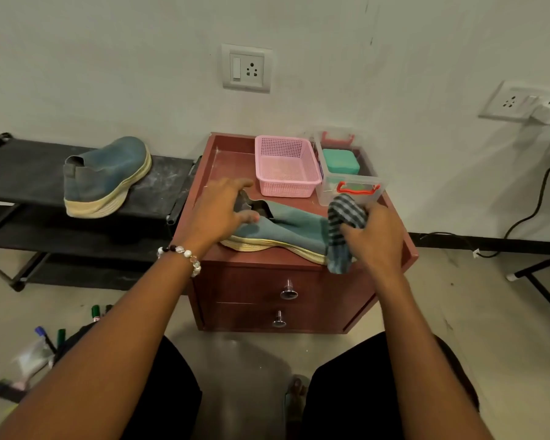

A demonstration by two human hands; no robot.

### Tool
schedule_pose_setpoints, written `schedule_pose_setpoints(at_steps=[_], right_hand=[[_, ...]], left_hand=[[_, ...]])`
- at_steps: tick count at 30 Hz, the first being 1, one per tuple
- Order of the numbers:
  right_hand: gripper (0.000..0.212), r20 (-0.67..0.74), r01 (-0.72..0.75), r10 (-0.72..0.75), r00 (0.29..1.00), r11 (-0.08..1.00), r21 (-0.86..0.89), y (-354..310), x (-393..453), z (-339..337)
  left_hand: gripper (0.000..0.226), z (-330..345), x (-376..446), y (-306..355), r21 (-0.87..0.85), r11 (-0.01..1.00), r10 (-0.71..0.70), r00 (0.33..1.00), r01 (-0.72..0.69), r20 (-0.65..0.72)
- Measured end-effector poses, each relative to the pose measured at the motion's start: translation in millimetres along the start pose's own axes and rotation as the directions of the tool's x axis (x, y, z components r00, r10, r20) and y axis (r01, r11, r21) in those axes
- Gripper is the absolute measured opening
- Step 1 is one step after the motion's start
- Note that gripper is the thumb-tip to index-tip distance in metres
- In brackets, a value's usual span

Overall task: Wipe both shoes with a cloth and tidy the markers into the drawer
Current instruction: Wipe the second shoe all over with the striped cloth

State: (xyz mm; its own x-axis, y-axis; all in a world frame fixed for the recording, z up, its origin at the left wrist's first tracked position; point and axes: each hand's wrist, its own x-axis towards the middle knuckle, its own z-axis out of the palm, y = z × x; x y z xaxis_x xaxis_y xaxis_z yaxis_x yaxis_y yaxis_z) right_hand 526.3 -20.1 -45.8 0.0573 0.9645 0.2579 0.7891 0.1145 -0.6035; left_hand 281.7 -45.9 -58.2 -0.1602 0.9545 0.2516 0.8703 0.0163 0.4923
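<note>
Two shoes, wiping first one: near shoe (286, 231) lies atop cabinet (267, 260), my left hand (218, 214) gripping heel, right hand (373, 235) bunching striped cloth (342, 231) against toe. Next I'd guess firm strokes, then other shoe (107, 176) on rack (23, 173). Markers (61, 331) on floor, drawer (288, 289) closed.

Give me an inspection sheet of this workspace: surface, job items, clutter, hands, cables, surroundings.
Surface: cabinet top, red-brown with a raised rim; two drawers below, both closed.
Job items: one shoe lying on the cabinet top; second shoe on the rack; striped cloth against the first shoe's toe; markers on the floor, left.
Clutter: pink basket; clear box with a green item inside; a plastic bag by the markers.
Hands: left hand holds the shoe at its heel opening; right hand grips the cloth.
Cables: black cable down the wall, right.
Surroundings: wall socket; second socket with a plug, right.
</note>
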Motion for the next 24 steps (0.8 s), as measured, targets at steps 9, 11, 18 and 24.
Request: schedule_pose_setpoints(at_steps=[9, 11, 18, 24], right_hand=[[0.050, 0.099, 0.294, -0.277, 0.956, 0.896, -0.333, -30.0, -51.3, 119.6], [0.054, 0.074, 0.387, -0.380, 0.922, 0.905, -0.177, -30.0, -47.4, 123.8], [0.064, 0.189, 0.588, -0.566, 0.803, 0.803, -0.092, -7.5, -39.4, 105.5], [0.067, 0.254, 0.293, -0.202, 0.946, 0.868, -0.402, 22.5, -29.8, 61.1]], left_hand=[[0.089, 27.7, 9.3, -11.6, -0.033, 0.990, -0.131, 0.980, 0.137, 0.152], [0.084, 32.2, 9.8, -10.4, -0.018, 0.990, -0.135, 0.982, 0.139, 0.130], [0.056, 39.5, 2.1, -8.2, 0.054, 0.992, -0.110, 0.989, 0.116, -0.094], [0.069, 45.6, 0.4, -17.4, 0.116, 0.985, -0.118, 0.991, 0.124, -0.058]])
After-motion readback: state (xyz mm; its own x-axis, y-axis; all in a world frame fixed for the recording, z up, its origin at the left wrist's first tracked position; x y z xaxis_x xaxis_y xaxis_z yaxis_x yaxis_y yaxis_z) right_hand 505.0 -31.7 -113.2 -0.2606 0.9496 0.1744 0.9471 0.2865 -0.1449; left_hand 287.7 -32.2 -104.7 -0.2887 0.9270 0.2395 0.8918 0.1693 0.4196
